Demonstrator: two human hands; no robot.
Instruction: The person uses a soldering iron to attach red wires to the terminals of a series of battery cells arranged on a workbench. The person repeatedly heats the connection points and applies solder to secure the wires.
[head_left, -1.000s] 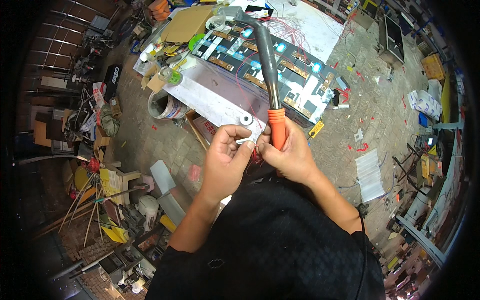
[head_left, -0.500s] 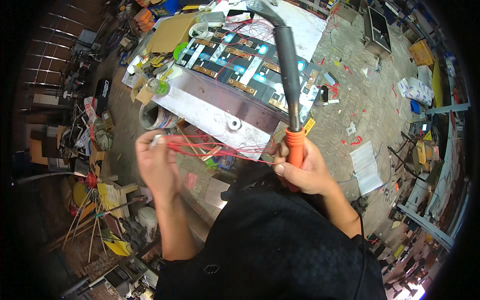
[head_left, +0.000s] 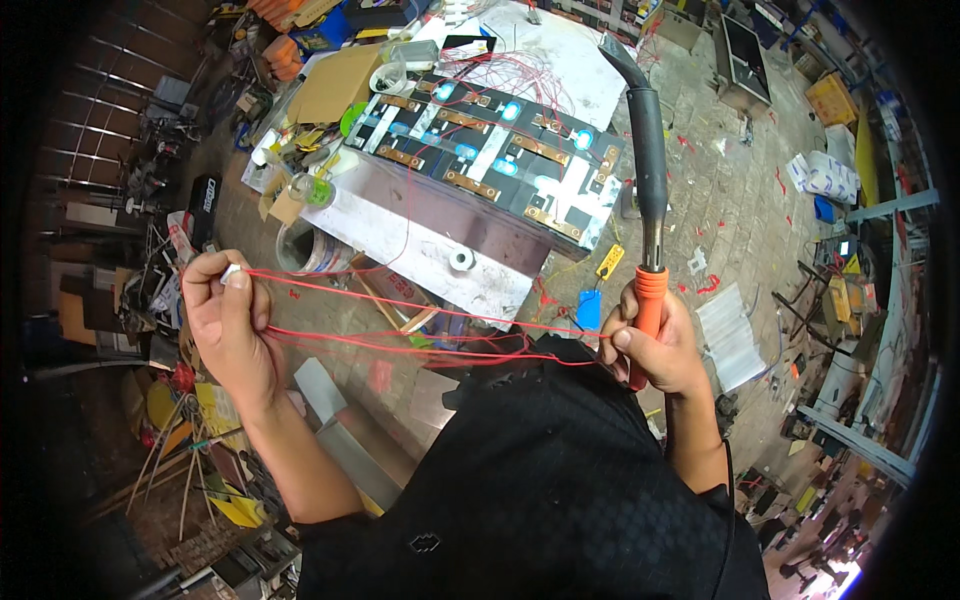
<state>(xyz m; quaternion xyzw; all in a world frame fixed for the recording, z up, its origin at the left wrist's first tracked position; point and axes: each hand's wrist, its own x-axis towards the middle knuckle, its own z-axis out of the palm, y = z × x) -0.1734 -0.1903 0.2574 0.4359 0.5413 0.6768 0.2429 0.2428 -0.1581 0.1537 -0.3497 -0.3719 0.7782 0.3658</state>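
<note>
My left hand (head_left: pixel 228 330) is closed, pinching a small white connector (head_left: pixel 233 272) between thumb and fingers. Thin red wires (head_left: pixel 390 302) run from it across to my right hand (head_left: pixel 662 348), drawn out in long strands with some slack below. My right hand is wrapped round the orange handle of a large soldering iron (head_left: pixel 650 150), which points up and away with its bent metal tip at the top. The same hand's thumb and forefinger also pinch the red wires. Beyond the hands, a black battery pack (head_left: pixel 432 160) with copper bars and white strips lies on the worktable (head_left: pixel 385 216).
A white ring-shaped spool (head_left: pixel 461 259) sits near the table's front edge. A glass jar (head_left: pixel 318 192) with a green label and a cardboard box (head_left: pixel 335 85) stand at the left. More red wires lie over the pack. Scraps and a white sheet (head_left: pixel 731 335) litter the floor at right.
My hands have moved apart: the left one leftward with the connector, the right one rightward with the soldering iron. The red wires now span a longer stretch between them.
</note>
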